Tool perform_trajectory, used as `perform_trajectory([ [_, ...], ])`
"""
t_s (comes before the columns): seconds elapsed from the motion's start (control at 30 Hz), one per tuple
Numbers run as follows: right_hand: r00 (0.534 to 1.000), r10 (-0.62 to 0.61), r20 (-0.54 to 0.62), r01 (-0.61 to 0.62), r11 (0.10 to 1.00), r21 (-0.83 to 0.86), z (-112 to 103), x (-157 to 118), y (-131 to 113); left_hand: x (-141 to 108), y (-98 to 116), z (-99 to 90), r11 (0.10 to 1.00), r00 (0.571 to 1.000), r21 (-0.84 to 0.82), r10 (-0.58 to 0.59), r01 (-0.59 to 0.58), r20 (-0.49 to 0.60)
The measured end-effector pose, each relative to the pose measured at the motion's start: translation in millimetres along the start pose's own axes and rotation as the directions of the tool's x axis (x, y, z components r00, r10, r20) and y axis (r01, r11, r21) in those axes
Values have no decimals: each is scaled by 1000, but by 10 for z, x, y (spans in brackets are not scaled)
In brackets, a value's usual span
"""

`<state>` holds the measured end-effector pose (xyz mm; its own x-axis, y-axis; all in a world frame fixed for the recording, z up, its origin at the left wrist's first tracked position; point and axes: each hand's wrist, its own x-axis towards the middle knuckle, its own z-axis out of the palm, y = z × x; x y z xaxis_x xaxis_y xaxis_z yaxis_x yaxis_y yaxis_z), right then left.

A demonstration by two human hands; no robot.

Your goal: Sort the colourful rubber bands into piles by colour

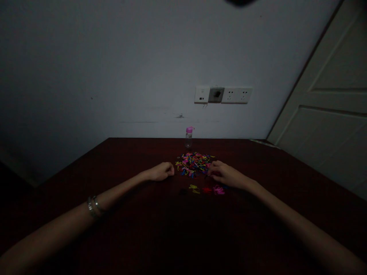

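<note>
A loose pile of small multicoloured clips or bands (195,163) lies on the dark red table. My left hand (161,172) rests curled on the tabletop just left of the pile, with nothing seen in it. At the pile's right edge, the fingers of my right hand (225,174) are bent and reach among the pieces; whether they pinch one is too small to tell. Nearer to me lie separate little groups: yellow (194,189), red (207,190) and pink (218,190). A faint dark group (183,191) sits left of the yellow one.
Behind the pile stands a clear bottle with a pink lid (189,138). The table (129,152) meets a pale wall carrying a row of socket plates (235,95). A panelled door (329,107) is at the right.
</note>
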<state>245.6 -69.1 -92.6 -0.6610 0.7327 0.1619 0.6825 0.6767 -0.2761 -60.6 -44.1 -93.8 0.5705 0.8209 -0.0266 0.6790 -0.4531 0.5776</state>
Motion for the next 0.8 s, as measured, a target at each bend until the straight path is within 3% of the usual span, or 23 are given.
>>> perform_trajectory([
  [0.2,997,-27,71,37,990,-136,89,129,-31,-139,302,187,998,993,-15,66,-64,100],
  [0.4,997,-29,76,45,975,-217,127,188,-39,-165,353,242,996,991,-15,84,-83,107],
  [0.6,998,-63,29,68,966,-250,152,210,-70,-150,214,169,991,997,-112,73,-72,6],
  [0.8,997,-66,35,72,974,-214,83,255,-106,-69,-49,74,987,990,-158,-51,30,-132],
])
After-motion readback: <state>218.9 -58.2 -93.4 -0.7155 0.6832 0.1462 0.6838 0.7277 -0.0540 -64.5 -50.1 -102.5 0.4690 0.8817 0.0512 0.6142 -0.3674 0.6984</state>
